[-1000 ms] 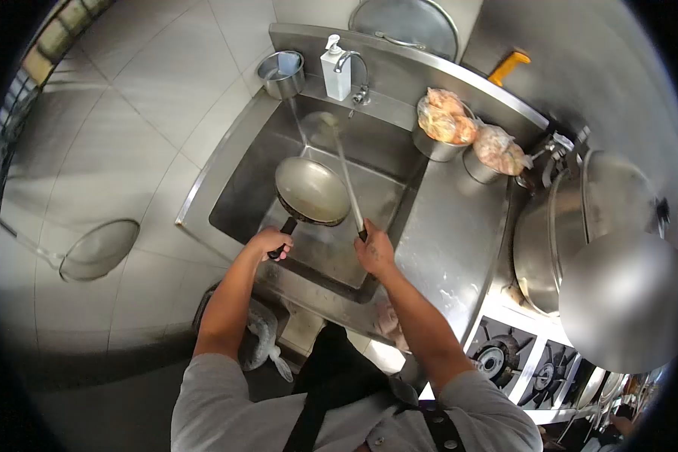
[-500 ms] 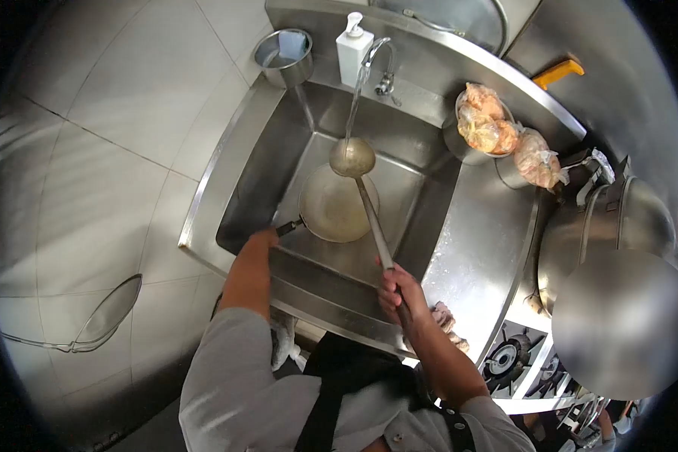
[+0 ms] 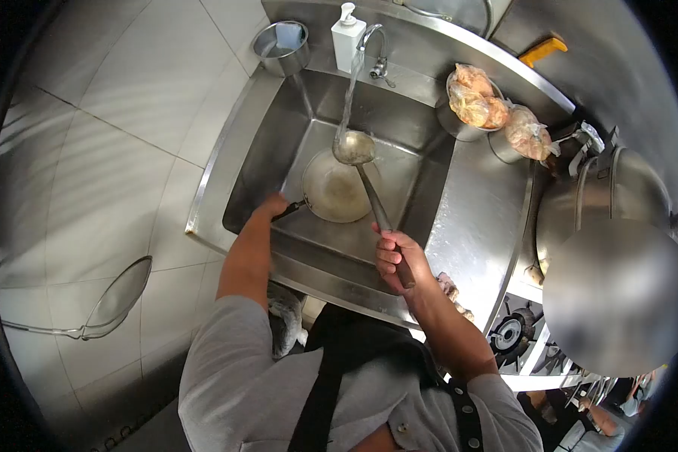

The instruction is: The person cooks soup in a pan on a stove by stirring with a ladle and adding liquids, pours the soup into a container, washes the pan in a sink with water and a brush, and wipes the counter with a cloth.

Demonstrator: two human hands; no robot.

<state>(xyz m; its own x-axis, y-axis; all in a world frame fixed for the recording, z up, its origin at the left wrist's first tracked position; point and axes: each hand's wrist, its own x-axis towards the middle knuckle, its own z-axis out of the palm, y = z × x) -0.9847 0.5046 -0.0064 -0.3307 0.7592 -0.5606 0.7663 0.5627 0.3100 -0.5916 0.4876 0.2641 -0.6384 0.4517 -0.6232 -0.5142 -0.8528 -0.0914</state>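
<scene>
My right hand [image 3: 401, 262] is wrapped round the handle of a long metal ladle [image 3: 356, 149], whose bowl sits under the running water from the tap [image 3: 377, 47]. Below the ladle, in the steel sink [image 3: 260, 143], lies a round pan [image 3: 330, 202] with cloudy liquid or a pale film in it. Its short dark handle is gripped by my left hand [image 3: 274, 205] near the sink's left front. The ladle's bowl covers part of the pan's far rim.
A white pump bottle [image 3: 348, 41] and a steel pot [image 3: 282, 62] with a blue sponge stand behind the sink. Bagged food [image 3: 474, 98] fills containers at the right. Further right are a large pot [image 3: 640, 196] and a gas burner [image 3: 511, 330]. A strainer [image 3: 118, 300] hangs at left.
The view has shifted slightly, so most things sit higher in it. The ladle's bowl has tilted a little, and the water meets it nearer its left edge. Both hands keep their holds.
</scene>
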